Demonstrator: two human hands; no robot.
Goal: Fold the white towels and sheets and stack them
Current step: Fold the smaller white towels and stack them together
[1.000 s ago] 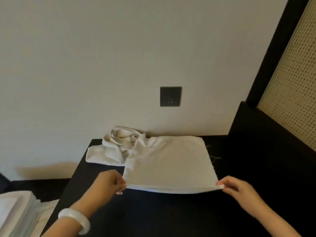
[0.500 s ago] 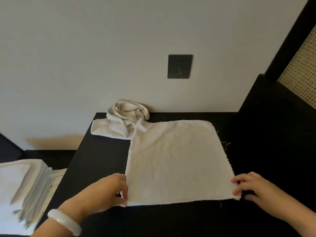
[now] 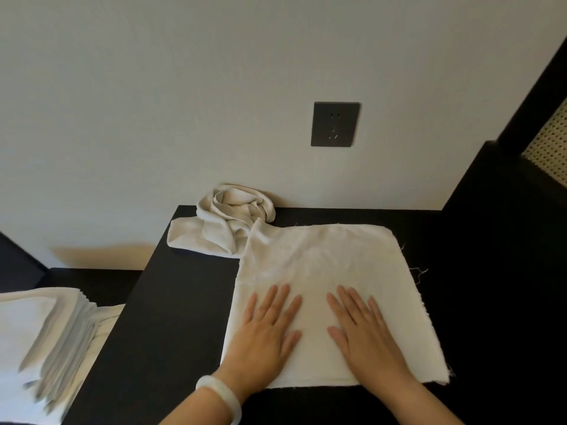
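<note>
A white towel (image 3: 322,259) lies spread flat on the black table (image 3: 171,317). My left hand (image 3: 267,335) presses on its near left part with straight, spread fingers. My right hand (image 3: 365,335) presses flat on its near right part in the same way. Behind the towel's far left corner sits a crumpled white cloth (image 3: 227,222), touching the flat towel. A stack of folded white towels (image 3: 40,335) stands lower down at the left, beside the table.
A cream wall with a dark socket plate (image 3: 335,124) rises right behind the table. A black frame with a perforated panel (image 3: 549,148) stands at the right. I wear a white bangle (image 3: 221,394) on my left wrist.
Both hands let go of the towel's near corners and now lie flat on top of it. The towel went from held up at its near edge to lying flat on the table.
</note>
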